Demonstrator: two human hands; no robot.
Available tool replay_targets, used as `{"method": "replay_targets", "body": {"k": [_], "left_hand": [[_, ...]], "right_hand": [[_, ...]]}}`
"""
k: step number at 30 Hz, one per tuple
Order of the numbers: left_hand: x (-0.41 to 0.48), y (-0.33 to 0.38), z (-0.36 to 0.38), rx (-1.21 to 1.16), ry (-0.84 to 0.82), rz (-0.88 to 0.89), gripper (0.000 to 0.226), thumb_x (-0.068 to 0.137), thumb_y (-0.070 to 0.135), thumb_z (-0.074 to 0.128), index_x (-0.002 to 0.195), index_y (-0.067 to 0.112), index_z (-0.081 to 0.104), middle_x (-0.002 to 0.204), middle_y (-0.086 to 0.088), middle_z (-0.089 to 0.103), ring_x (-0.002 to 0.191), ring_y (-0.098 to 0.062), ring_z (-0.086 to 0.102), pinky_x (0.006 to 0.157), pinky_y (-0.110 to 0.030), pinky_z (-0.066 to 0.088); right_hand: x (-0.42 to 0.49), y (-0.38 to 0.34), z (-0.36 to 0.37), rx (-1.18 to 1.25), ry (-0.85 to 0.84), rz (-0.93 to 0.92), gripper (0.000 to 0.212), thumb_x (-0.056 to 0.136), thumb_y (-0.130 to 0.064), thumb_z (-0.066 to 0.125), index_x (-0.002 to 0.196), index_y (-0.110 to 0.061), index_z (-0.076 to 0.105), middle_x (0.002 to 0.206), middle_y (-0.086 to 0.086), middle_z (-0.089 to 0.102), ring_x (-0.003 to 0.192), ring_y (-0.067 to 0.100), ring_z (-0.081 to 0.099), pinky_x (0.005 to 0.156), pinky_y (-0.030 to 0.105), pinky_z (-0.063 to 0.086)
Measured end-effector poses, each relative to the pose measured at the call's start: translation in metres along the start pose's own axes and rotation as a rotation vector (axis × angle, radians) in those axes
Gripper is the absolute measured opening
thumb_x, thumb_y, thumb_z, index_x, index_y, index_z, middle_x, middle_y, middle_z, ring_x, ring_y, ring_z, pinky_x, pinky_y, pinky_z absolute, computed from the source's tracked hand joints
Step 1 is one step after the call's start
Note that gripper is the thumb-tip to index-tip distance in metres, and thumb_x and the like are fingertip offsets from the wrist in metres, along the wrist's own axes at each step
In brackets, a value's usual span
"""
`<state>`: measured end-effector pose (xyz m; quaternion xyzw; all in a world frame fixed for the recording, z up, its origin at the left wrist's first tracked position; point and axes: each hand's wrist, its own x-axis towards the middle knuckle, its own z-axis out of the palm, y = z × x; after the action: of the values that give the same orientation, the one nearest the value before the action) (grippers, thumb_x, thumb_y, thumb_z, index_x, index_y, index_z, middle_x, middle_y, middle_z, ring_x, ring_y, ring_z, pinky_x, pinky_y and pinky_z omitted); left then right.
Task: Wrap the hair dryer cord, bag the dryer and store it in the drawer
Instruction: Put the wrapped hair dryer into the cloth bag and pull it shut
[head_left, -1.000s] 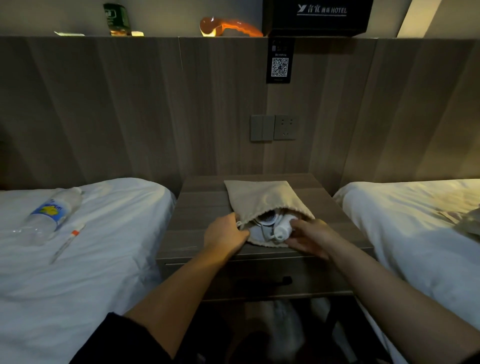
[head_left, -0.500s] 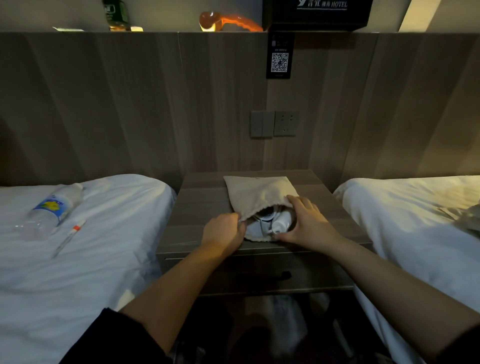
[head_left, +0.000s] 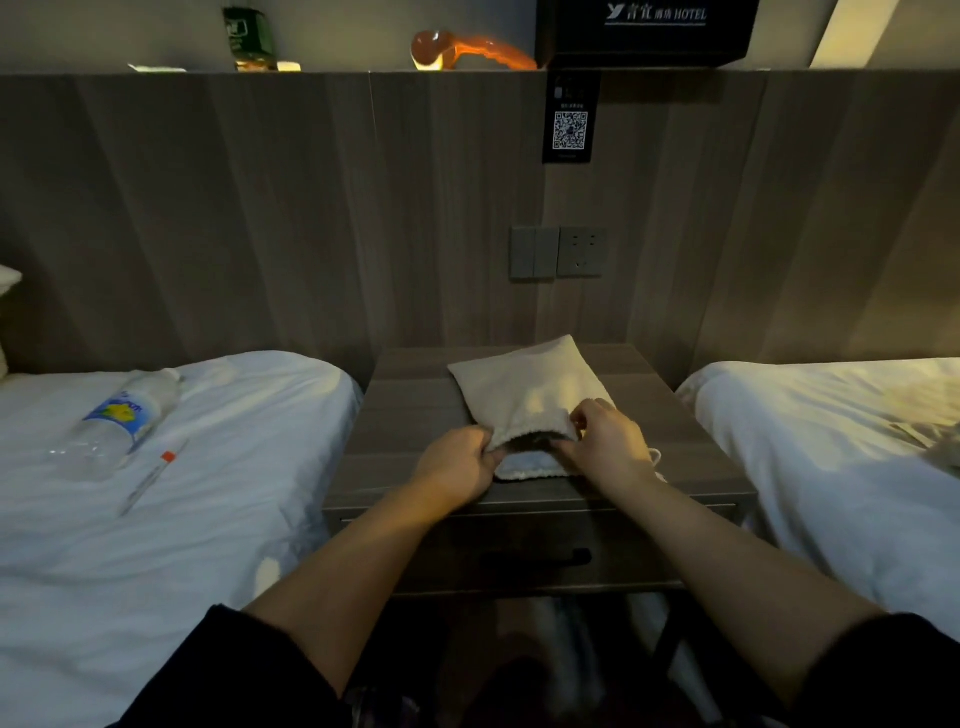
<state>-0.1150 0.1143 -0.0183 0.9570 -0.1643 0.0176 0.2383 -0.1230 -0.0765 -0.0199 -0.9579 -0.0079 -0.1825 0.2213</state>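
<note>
A beige drawstring cloth bag (head_left: 524, 387) lies on the wooden nightstand (head_left: 410, 410), its mouth facing me. My left hand (head_left: 457, 467) pinches the left corner of the bag's mouth. My right hand (head_left: 605, 441) grips the right side of the mouth's upper edge. The hair dryer is inside the bag and hidden; only a dark gap shows at the opening. A white drawstring (head_left: 655, 460) loops out beside my right wrist. The nightstand drawer (head_left: 613, 569) below is closed, with a dark handle (head_left: 537, 560).
White beds flank the nightstand. On the left bed (head_left: 218, 519) lie a plastic water bottle (head_left: 122, 421) and a pen (head_left: 153, 475). A switch and socket plate (head_left: 558, 253) sits on the wood wall panel behind. Items stand on the ledge above.
The white dryer, visible in the bag's mouth before, has gone fully inside. My right hand moved from the dryer to the bag's upper edge, and the mouth has narrowed.
</note>
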Motion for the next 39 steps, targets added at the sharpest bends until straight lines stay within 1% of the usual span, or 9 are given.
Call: {"method": "replay_targets", "body": {"k": [4,7,10,14,17,22,26,30,39], "left_hand": [[-0.003,-0.013,-0.002,0.077,0.055,-0.069,0.036,0.093,0.040,0.046,0.069,0.013,0.051,0.072,-0.006,0.052,0.072,-0.023,0.051,0.059,-0.030,0.034],[-0.005,-0.017,-0.003,0.090,0.083,-0.076,0.040,0.091,0.048,0.046,0.065,0.018,0.044,0.068,-0.001,0.047,0.068,-0.020,0.047,0.055,-0.030,0.031],[-0.004,-0.014,-0.003,0.032,0.113,-0.049,0.032,0.091,0.047,0.048,0.076,0.019,0.049,0.076,-0.001,0.054,0.070,-0.018,0.048,0.058,-0.030,0.034],[-0.002,-0.006,-0.001,-0.036,0.172,-0.006,0.030,0.093,0.040,0.047,0.077,0.015,0.054,0.079,-0.007,0.061,0.071,-0.019,0.053,0.060,-0.030,0.037],[0.008,0.005,-0.016,-0.300,0.350,-0.026,0.034,0.091,0.036,0.052,0.065,0.015,0.049,0.061,-0.001,0.049,0.060,-0.017,0.048,0.054,-0.031,0.032],[0.033,0.020,-0.048,-0.354,0.366,0.056,0.037,0.088,0.035,0.057,0.060,0.011,0.052,0.061,-0.008,0.056,0.061,-0.021,0.052,0.057,-0.033,0.036],[0.049,0.034,-0.073,-0.534,0.528,0.018,0.041,0.088,0.032,0.057,0.051,0.019,0.047,0.054,-0.001,0.053,0.063,-0.026,0.057,0.061,-0.034,0.045],[0.059,0.047,-0.103,-0.648,0.552,0.020,0.039,0.088,0.035,0.056,0.058,0.011,0.057,0.058,-0.008,0.058,0.067,-0.032,0.063,0.068,-0.048,0.056],[0.079,0.061,-0.172,-0.777,0.552,-0.084,0.039,0.089,0.025,0.059,0.052,0.013,0.054,0.029,0.007,0.051,0.031,-0.007,0.053,0.044,-0.022,0.048]], "right_hand": [[0.001,0.016,-0.005,-0.073,-0.054,-0.048,0.064,0.073,-0.042,0.073,0.125,-0.015,0.048,0.126,0.006,0.048,0.115,0.023,0.047,0.093,0.034,0.045],[-0.003,0.035,-0.015,-0.171,-0.073,-0.013,0.077,0.074,-0.053,0.067,0.135,-0.016,0.036,0.129,0.008,0.045,0.118,0.025,0.044,0.094,0.039,0.047],[-0.003,0.051,-0.021,-0.239,-0.153,0.098,0.057,0.081,-0.053,0.057,0.122,-0.014,0.045,0.118,0.008,0.052,0.107,0.025,0.052,0.083,0.037,0.050],[-0.002,0.049,-0.025,-0.159,-0.224,0.191,0.023,0.092,-0.034,0.047,0.081,-0.018,0.059,0.074,0.000,0.059,0.072,0.018,0.059,0.060,0.028,0.044],[0.008,0.043,-0.035,-0.017,-0.035,0.220,0.036,0.095,-0.025,0.042,0.061,-0.017,0.051,0.061,0.002,0.054,0.064,0.023,0.055,0.054,0.026,0.036],[0.036,0.020,-0.066,0.081,0.084,0.161,0.041,0.093,-0.025,0.046,0.055,-0.009,0.051,0.050,0.002,0.047,0.053,0.023,0.048,0.045,0.024,0.027],[0.058,0.001,-0.098,0.183,0.154,0.134,0.048,0.093,-0.029,0.046,0.059,0.002,0.058,0.058,0.017,0.059,0.057,0.031,0.056,0.052,0.032,0.042],[0.073,-0.020,-0.129,0.246,0.174,0.123,0.052,0.094,-0.032,0.044,0.056,0.000,0.059,0.050,0.007,0.058,0.051,0.022,0.056,0.051,0.028,0.045],[0.106,-0.034,-0.184,0.230,0.201,0.136,0.045,0.091,-0.033,0.051,0.057,-0.005,0.060,0.053,0.010,0.062,0.060,0.029,0.067,0.062,0.033,0.053]]}}
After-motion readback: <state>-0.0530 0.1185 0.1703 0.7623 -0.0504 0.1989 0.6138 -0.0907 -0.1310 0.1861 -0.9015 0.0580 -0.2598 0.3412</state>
